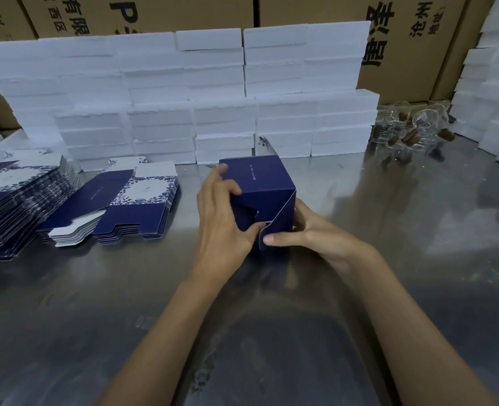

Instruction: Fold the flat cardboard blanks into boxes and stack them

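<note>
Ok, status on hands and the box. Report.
Left hand gripping blue box, thumb on a flap. Right hand holding the near flap, not yet tucked. Flat blanks stacked left. Nothing in the way.

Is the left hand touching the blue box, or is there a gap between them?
Touching. The head view shows the left hand gripping the blue box, its fingers curled over the top left edge and its thumb pressing a flap.

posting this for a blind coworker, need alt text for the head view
Two hands fold a dark blue box on a steel table, the left hand and right hand pressing its end flaps. Flat blanks lie left; white blocks stack behind.
</note>
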